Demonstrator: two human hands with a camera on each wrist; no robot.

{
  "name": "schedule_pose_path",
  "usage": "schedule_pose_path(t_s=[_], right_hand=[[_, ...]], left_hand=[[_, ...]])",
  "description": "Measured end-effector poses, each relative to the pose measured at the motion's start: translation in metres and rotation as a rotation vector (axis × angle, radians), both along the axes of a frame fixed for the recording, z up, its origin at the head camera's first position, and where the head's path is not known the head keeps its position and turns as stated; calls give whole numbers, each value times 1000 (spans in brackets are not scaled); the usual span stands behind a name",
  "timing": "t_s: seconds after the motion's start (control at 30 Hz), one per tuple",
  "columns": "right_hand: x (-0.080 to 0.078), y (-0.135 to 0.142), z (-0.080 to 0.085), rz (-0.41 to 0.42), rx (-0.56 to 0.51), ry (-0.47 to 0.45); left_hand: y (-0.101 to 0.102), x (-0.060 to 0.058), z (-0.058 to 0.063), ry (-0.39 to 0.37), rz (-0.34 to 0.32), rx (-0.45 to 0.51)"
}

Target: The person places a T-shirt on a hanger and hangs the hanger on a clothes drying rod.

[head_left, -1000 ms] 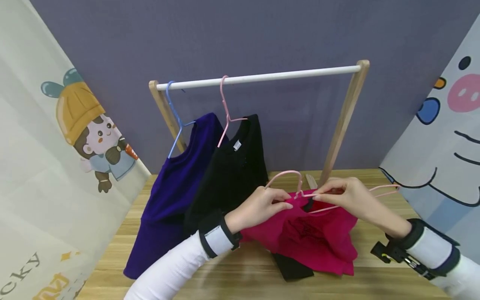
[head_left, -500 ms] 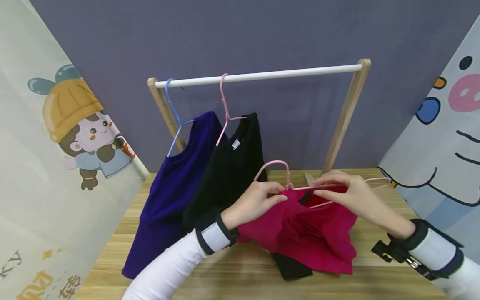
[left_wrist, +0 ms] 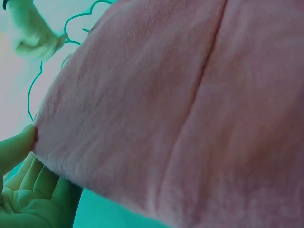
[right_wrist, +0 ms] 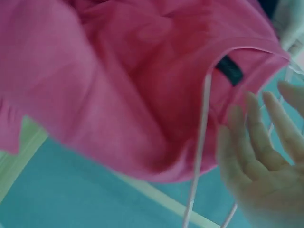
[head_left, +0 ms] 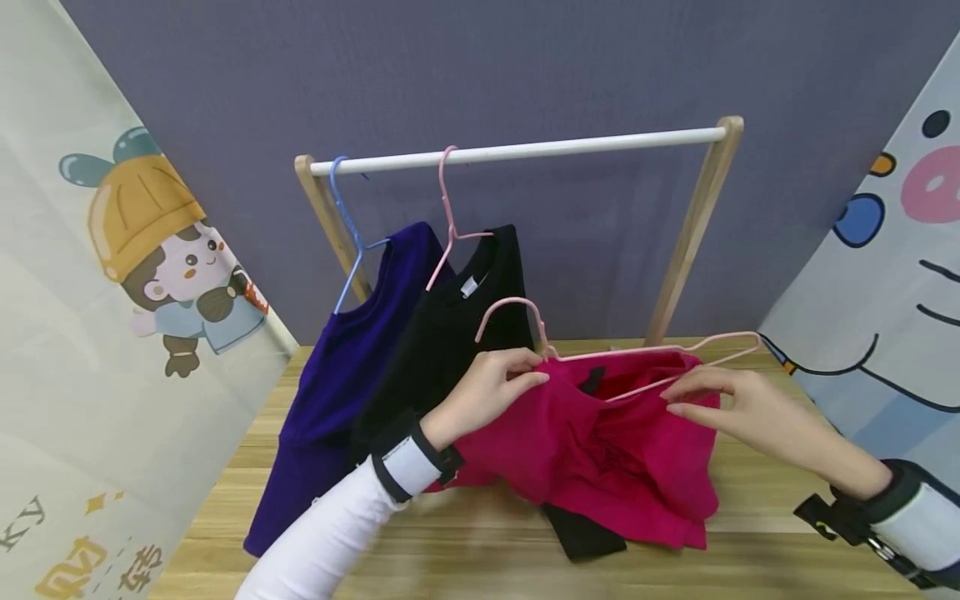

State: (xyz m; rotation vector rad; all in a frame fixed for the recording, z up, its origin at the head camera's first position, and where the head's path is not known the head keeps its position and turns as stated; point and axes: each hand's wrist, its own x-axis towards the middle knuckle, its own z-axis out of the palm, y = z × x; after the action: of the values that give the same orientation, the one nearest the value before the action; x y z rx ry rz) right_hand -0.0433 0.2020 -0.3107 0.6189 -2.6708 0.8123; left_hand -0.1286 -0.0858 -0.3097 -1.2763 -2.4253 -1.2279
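A crimson top with a dark neck label lies partly bunched over the table. One side of a pink hanger is inside its neckline; the other arm sticks out at the right. My left hand pinches the top's shoulder beside the hanger's neck, and the left wrist view shows thumb and fingers at the cloth's edge. At the right side of the neckline is my right hand. In the right wrist view its fingers are extended beside the collar, with nothing gripped.
A rack with a white rail stands behind. On it hang a purple garment on a blue hanger and a black top on another pink hanger. Black cloth shows under the crimson top on the wooden table.
The left hand has moved left, carrying the top's shoulder and the hanger's hook along. The right hand has left the hanger's neck and shifted right along the neckline.
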Motion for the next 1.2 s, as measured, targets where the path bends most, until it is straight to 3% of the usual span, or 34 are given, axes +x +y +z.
schedule_pose_path(t_s=[0.17,0.33,0.53,0.73,1.07,1.2], right_hand=[[-5,9,-16,49,95,82],[-13,25,-23,-18,109,-5],[-23,40,-31,-111,-5,-63],[-37,42,-37,-40,-184,27],[-38,26,-31,-34,-232,-119],[-40,20,-29,-71,-242,-141]], left_hand=[[-5,-2,1,15,-1,21],[-10,-4,2,13,0,29],[-16,-4,3,-19,-15,36],[-22,-4,4,-59,-86,37],[-21,-1,6,-82,-105,51],[-21,-1,6,-93,-102,60]])
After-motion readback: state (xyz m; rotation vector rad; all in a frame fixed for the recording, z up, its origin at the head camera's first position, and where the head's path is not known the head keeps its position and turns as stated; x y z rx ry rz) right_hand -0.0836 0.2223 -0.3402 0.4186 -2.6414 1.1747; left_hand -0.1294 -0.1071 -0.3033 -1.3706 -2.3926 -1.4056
